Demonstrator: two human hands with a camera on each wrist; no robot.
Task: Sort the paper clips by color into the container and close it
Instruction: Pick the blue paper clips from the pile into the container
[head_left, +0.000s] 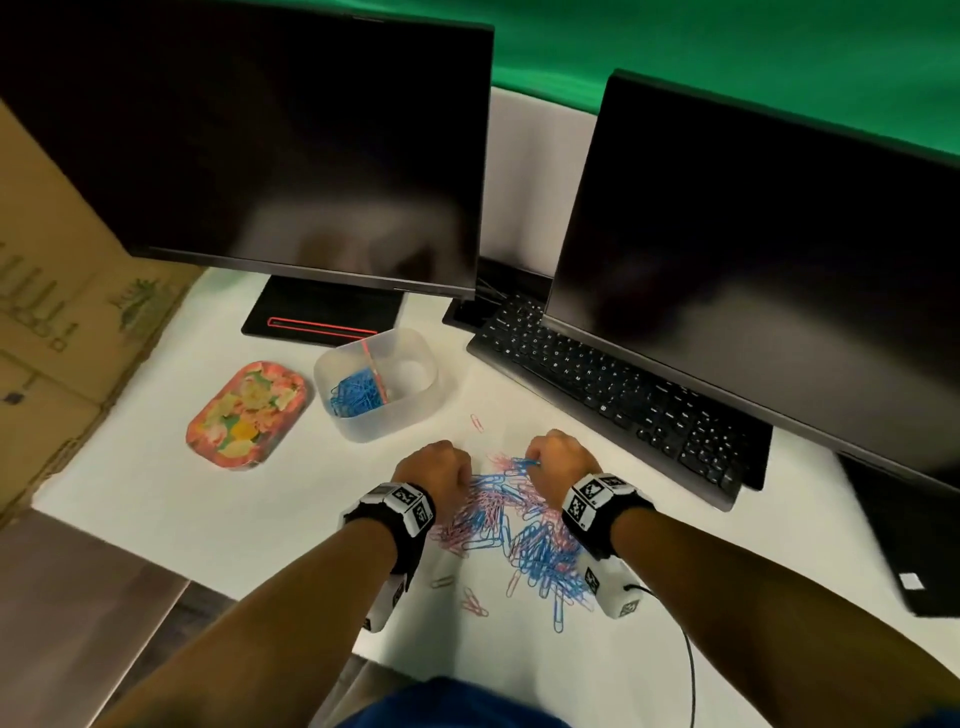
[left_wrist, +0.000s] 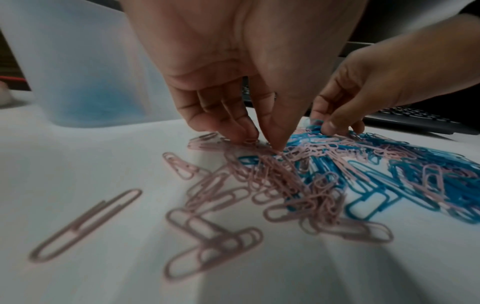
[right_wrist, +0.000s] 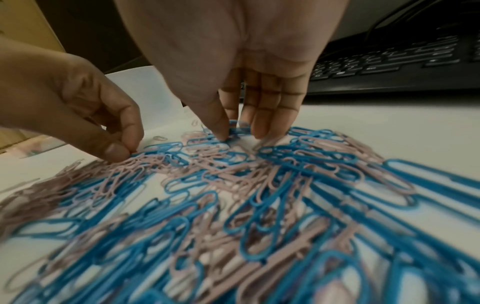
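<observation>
Mixed pink and blue paper clips lie under both hands: left hand pinches pink clips, right hand pinches blue clips; sorting continues, next transfer to the divided container beyond the fingertips.

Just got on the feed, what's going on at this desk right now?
A person is sorting a mixed pile of paper clips on the white desk. The left hand pinches pink clips at the pile's edge; the right hand picks at blue clips. The open container holds blue clips in one compartment; the other looks empty. Its floral lid lies beside it.
</observation>
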